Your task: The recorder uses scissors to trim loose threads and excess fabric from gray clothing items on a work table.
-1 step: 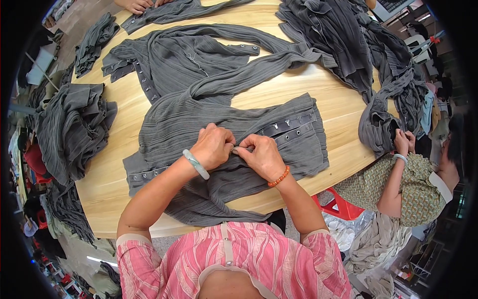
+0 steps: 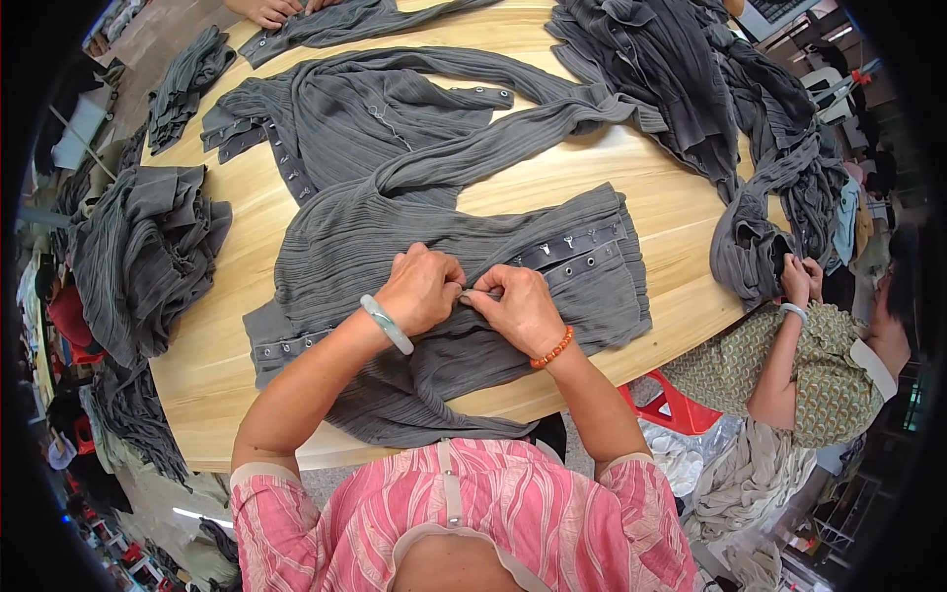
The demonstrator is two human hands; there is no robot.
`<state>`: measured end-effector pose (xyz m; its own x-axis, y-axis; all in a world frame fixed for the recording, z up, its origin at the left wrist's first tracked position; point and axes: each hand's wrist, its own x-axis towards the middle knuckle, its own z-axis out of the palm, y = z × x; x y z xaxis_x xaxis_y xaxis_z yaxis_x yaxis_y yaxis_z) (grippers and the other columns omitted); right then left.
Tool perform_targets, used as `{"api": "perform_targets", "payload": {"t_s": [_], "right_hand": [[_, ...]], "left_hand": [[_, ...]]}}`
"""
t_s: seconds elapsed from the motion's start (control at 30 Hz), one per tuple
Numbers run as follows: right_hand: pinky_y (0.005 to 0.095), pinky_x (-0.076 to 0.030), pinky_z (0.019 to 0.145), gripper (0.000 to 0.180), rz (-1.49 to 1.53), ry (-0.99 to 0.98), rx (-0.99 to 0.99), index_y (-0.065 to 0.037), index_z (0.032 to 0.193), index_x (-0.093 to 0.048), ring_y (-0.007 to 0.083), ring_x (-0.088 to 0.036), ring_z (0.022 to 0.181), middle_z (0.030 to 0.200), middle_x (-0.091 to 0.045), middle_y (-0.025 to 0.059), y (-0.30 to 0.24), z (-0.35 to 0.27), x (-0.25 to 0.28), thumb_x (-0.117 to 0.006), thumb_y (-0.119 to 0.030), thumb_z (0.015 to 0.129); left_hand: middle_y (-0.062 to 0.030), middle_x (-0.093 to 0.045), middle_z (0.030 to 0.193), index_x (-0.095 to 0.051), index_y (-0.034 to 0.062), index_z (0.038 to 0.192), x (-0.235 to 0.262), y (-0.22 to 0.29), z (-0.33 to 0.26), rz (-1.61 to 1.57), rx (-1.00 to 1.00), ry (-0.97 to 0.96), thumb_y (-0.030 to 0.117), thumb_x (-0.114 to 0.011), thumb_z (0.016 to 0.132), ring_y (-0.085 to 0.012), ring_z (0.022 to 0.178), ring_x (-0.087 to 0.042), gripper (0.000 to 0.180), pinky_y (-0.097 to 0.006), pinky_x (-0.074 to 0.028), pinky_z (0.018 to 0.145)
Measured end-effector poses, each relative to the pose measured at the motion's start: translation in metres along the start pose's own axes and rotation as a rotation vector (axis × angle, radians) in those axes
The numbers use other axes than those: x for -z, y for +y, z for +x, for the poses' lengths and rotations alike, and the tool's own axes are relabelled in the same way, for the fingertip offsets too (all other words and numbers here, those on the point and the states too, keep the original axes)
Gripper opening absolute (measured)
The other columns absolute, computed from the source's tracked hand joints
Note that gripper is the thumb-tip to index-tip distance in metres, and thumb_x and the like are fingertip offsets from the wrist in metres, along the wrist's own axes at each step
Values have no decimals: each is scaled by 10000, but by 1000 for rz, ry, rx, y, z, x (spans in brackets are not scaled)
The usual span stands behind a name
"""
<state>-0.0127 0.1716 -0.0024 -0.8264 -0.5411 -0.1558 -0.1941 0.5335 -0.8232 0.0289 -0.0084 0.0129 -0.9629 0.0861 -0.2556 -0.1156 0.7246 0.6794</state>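
Observation:
A dark grey ribbed long-sleeved cardigan [image 2: 345, 232] lies spread on the wooden table in front of me. Along its front edges run a dark strip with metal hooks [image 2: 569, 243] and a band with round metal eyelets [image 2: 578, 267], parted on the right side. My left hand [image 2: 422, 288], a pale bangle on its wrist, pinches the front edge of the cardigan near the middle. Close against it, my right hand [image 2: 518, 310], with orange beads at the wrist, pinches the same edge. Both sets of fingertips nearly meet; the fastener between them is hidden.
Another grey garment [image 2: 335, 118] lies beyond mine on the wooden table [image 2: 681, 286]. Folded grey garments [image 2: 148, 247] are stacked at left, with a heap of grey garments [image 2: 661, 79] at far right. Co-workers' hands [image 2: 271, 12] handle cloth at the far edge and right.

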Motion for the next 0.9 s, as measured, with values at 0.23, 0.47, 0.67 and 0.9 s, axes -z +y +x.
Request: {"api": "perform_targets", "payload": {"t_s": [0.23, 0.47, 0.67, 0.9], "right_hand": [[450, -523, 722, 175, -214, -28, 57, -70, 903, -703, 360, -660, 822, 874, -679, 132, 5, -24, 23, -682, -234, 847], [447, -522, 722, 154, -207, 31, 94, -40, 905, -683, 370, -652, 820, 883, -671, 144, 2, -22, 27, -687, -179, 839], [355, -500, 593, 132, -94, 54, 170, 12, 898, -686, 262, -624, 613, 803, -664, 150, 15, -16, 28, -708, -77, 802], [325, -497, 560, 148, -2, 52, 191, 26, 893, -682, 210, -614, 562, 742, -673, 144, 18, -11, 28, -724, -81, 800]], "left_hand": [[-99, -671, 813, -697, 38, 875, -3, -1, -3, 56, 2, 70, 125, -653, 812, -290, 900, -540, 115, -391, -394, 860], [-106, -662, 883, -683, 43, 904, -20, 22, 10, 102, -117, 218, 157, -704, 794, -299, 918, -538, 160, -410, -384, 821], [-91, -665, 838, -684, 47, 862, -30, 20, 27, 143, -141, 202, 103, -706, 775, -282, 911, -542, 106, -392, -375, 823], [-93, -681, 805, -701, 33, 877, -21, 22, 25, 24, -42, 91, 119, -690, 785, -275, 908, -548, 126, -384, -380, 860]]}}
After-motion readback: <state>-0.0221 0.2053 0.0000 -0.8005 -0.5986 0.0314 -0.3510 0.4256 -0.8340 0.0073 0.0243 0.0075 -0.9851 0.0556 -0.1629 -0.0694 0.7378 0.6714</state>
